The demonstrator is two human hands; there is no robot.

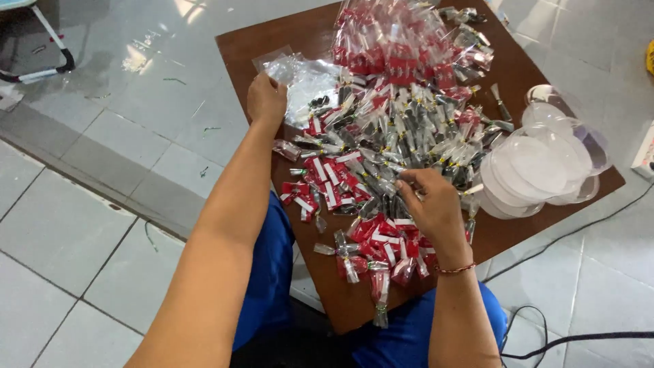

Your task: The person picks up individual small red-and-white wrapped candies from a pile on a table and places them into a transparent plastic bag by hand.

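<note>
A brown square table (245,48) carries a wide heap of small clear packets with red-and-white labels (381,136). My left hand (266,101) rests at the table's left side, fingers pinching the edge of a clear plastic bag (306,78). My right hand (432,204) lies on the near middle of the heap, fingers curled around one or two small packets (402,185). Loose packets (354,262) lie scattered near the table's front edge.
A stack of clear plastic lids or containers (538,160) sits at the table's right edge. A large bag of packed red packets (388,41) lies at the back. Black cables (579,337) run over the tiled floor at right. A chair leg (54,48) stands far left.
</note>
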